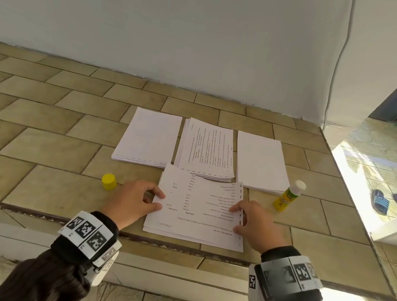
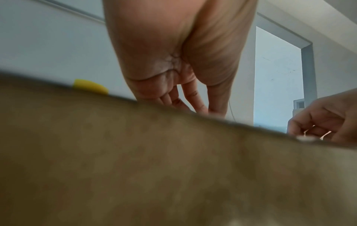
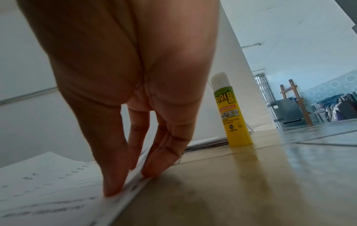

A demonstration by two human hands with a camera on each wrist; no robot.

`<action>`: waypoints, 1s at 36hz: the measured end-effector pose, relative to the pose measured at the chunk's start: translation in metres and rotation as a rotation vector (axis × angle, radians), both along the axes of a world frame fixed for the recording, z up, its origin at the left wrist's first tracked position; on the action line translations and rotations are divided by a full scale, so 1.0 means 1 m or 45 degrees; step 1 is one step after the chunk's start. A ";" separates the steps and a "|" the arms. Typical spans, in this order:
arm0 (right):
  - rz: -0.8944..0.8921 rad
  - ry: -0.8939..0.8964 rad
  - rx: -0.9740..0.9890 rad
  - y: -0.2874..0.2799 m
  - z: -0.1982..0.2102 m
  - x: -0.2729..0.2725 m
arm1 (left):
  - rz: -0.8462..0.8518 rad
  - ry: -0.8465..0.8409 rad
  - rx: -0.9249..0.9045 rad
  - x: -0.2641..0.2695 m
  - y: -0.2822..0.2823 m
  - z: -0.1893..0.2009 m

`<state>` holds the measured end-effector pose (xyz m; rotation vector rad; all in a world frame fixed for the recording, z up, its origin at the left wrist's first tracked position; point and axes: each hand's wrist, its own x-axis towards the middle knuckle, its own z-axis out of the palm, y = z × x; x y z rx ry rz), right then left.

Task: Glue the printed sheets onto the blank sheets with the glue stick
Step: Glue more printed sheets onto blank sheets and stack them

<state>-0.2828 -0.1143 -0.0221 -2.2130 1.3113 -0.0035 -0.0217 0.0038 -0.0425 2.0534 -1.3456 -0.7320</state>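
Observation:
A printed sheet [image 1: 199, 206] lies on blank paper near the counter's front edge, its text upside down to me. My left hand [image 1: 159, 201] presses thumb and fingertips on its left edge; in the left wrist view the left hand [image 2: 193, 105] points its fingers down at the surface. My right hand [image 1: 235, 219] presses on the sheet's punched right edge, fingers straight [image 3: 150, 168]. The uncapped glue stick [image 1: 288, 195] stands to the right, also in the right wrist view [image 3: 233, 114]. Its yellow cap [image 1: 109, 181] sits left of my left hand.
Three stacks lie behind the sheet: blank paper [image 1: 148, 138] on the left, printed pages [image 1: 207, 149] in the middle, blank paper [image 1: 261, 161] on the right. The tiled counter [image 1: 42, 128] meets a white wall behind and drops off at the front and right edges.

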 end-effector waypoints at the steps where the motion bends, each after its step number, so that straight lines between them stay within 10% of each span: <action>1: -0.005 0.004 -0.004 0.001 0.000 0.000 | -0.001 -0.002 0.002 0.000 0.000 0.000; 36: -0.029 -0.075 0.012 0.004 -0.009 -0.010 | -0.023 0.108 0.039 0.006 0.003 -0.008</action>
